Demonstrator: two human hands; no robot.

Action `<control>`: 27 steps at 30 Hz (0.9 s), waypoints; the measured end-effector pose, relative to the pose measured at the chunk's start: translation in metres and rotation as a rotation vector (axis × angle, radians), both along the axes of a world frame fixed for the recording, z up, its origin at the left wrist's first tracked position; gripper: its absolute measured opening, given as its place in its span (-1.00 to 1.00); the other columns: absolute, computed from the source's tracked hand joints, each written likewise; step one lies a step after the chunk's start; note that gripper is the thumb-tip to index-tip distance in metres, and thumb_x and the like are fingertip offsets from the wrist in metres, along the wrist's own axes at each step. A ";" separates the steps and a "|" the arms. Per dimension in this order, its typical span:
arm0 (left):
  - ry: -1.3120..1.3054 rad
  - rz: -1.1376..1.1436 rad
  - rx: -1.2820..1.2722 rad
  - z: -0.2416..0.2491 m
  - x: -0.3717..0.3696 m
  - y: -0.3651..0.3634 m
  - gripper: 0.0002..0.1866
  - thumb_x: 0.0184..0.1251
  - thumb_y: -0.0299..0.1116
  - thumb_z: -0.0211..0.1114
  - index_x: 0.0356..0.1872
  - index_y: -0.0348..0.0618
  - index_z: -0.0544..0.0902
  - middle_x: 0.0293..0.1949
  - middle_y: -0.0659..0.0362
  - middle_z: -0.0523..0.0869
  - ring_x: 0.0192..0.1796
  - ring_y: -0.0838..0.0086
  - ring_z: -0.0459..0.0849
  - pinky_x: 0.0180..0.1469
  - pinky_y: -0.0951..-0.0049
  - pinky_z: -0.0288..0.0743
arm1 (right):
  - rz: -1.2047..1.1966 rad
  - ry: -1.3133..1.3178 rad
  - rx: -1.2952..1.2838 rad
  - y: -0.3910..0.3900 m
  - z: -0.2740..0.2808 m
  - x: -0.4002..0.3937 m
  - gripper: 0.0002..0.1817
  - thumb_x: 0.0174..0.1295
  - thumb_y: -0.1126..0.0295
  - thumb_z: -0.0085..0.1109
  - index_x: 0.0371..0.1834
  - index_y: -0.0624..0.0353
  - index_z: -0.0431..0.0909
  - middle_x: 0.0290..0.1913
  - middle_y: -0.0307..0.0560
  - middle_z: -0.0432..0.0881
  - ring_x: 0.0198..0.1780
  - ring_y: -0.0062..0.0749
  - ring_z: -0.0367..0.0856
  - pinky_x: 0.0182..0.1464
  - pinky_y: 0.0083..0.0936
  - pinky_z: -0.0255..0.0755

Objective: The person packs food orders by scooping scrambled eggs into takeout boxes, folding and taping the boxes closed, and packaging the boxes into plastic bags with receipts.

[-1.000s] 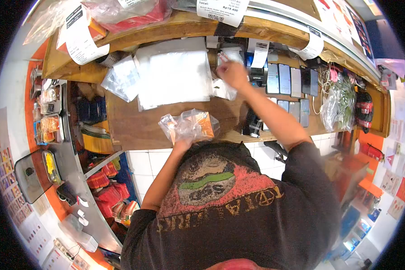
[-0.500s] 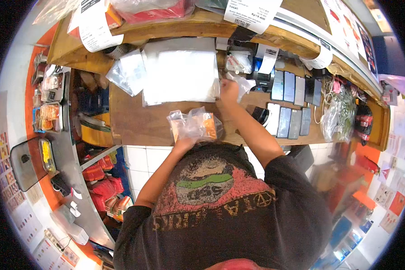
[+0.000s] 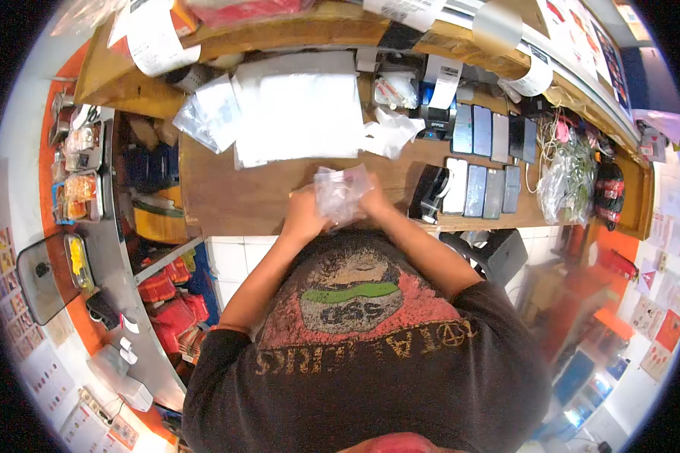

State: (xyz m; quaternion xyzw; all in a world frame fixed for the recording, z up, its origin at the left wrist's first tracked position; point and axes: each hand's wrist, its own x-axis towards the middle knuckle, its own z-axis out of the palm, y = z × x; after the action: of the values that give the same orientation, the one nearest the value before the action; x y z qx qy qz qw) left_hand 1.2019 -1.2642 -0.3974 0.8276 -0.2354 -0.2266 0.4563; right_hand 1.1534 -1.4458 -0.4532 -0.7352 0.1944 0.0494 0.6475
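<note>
A crumpled clear plastic bag [image 3: 341, 195] is held over the front edge of the wooden table. My left hand [image 3: 304, 214] grips its left side with fingers closed. At the bag's right side is my right hand [image 3: 375, 201], its fingers closed on the plastic. Folds and glare hide what is inside the bag. Just beyond my hands lies a stack of clear plastic sheets or bags [image 3: 298, 113]. To the right of the stack is a crumpled whitish plastic piece [image 3: 391, 133].
Several phones [image 3: 474, 189] lie in two rows at right, beside a small receipt printer [image 3: 438, 113]. A black device [image 3: 428, 189] stands left of them. Smaller clear packets [image 3: 210, 117] lie at left. A wooden shelf [image 3: 279, 57] overhangs the back; a stool [image 3: 499, 253] stands below right.
My right hand has come back from the plastic stack to the bag near my body. Both hands now hold the bag; the orange packaging seen in it before is hidden.
</note>
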 end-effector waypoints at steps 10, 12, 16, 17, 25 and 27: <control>0.118 0.013 -0.018 -0.007 -0.003 0.006 -0.60 0.19 -0.28 0.43 0.04 -0.21 0.68 -0.20 0.05 0.80 -0.22 0.37 0.80 -0.22 0.32 0.68 | 0.332 -0.246 -0.361 0.011 0.005 -0.002 -0.74 0.14 0.48 0.29 -0.07 0.21 0.67 -0.15 0.16 0.69 -0.10 -0.17 0.65 -0.02 -0.28 0.52; 0.179 0.014 0.026 -0.009 0.004 0.003 -0.64 0.26 -0.40 0.39 0.07 -0.25 0.65 -0.20 0.05 0.78 -0.20 0.37 0.79 -0.30 0.34 0.71 | 0.393 -0.210 -0.238 0.006 -0.001 -0.001 -0.71 0.15 0.44 0.29 -0.03 0.16 0.66 -0.15 0.15 0.69 -0.09 -0.13 0.65 -0.01 -0.27 0.51; 0.602 0.362 -0.251 -0.011 -0.004 -0.002 -0.73 0.26 -0.47 0.39 -0.06 -0.37 0.63 -0.25 0.05 0.75 -0.30 0.32 0.78 -0.42 0.38 0.73 | 0.489 -0.338 -0.137 0.002 -0.009 -0.007 -0.68 0.18 0.37 0.29 0.01 0.14 0.64 -0.22 0.13 0.70 -0.17 -0.06 0.68 -0.05 -0.25 0.52; 0.680 0.423 -0.286 -0.019 -0.003 -0.002 -0.75 0.24 -0.47 0.41 -0.12 -0.38 0.64 -0.28 0.07 0.75 -0.30 0.33 0.77 -0.43 0.42 0.71 | 0.496 -0.344 -0.139 0.000 -0.004 -0.010 -0.68 0.18 0.37 0.29 0.01 0.14 0.64 -0.22 0.13 0.70 -0.17 -0.06 0.68 -0.05 -0.25 0.52; 0.472 0.116 -0.290 0.001 -0.005 0.020 -0.67 0.21 -0.35 0.46 -0.06 -0.28 0.65 -0.19 0.10 0.76 -0.08 0.36 0.75 -0.05 0.32 0.59 | 0.268 -0.197 -0.223 0.009 0.011 -0.019 -0.69 0.26 0.36 0.32 0.01 0.26 0.62 -0.33 0.01 0.71 -0.32 -0.46 0.63 -0.21 -0.42 0.53; 0.003 0.053 0.196 0.001 -0.006 0.035 -0.64 0.16 -0.30 0.47 -0.08 -0.28 0.65 -0.21 0.00 0.76 -0.15 0.29 0.75 -0.05 0.33 0.59 | 0.274 -0.209 -0.161 0.011 0.000 -0.016 -0.69 0.26 0.38 0.32 0.04 0.25 0.62 -0.33 -0.05 0.70 -0.32 -0.53 0.60 -0.21 -0.45 0.52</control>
State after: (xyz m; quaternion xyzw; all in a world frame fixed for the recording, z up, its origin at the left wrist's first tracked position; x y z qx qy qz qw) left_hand 1.1960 -1.2295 -0.3963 0.8740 -0.1893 -0.2374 0.3794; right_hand 1.1371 -1.4349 -0.4530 -0.8055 0.0273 0.0447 0.5903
